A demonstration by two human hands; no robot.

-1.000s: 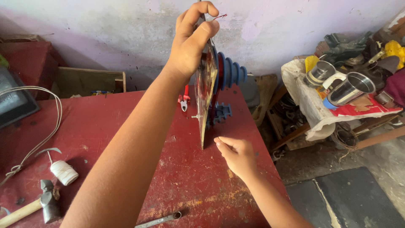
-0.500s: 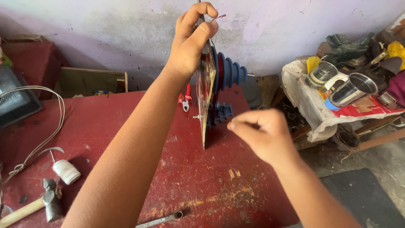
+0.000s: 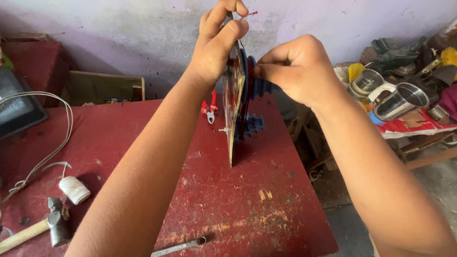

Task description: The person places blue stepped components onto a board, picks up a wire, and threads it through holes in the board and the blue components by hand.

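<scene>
My left hand [image 3: 216, 40] pinches the thin board's [image 3: 233, 102] top edge, standing it on the worktop [image 3: 228, 209]; my right hand [image 3: 297, 69], at three o'clock, pinches the blue pulley [image 3: 259, 85]. It looks stiff, light, tippy.

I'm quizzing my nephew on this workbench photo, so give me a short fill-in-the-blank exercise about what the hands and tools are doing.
1. The left hand grips the top edge of an upright flat panel standing on the ____ table.
2. The right hand pinches at the stepped ____ pulleys on the panel.
3. A ____ with a wooden handle lies at the table's near left.
4. Red-handled ____ lie behind the panel.

Missing words: red; blue; hammer; pliers
</scene>
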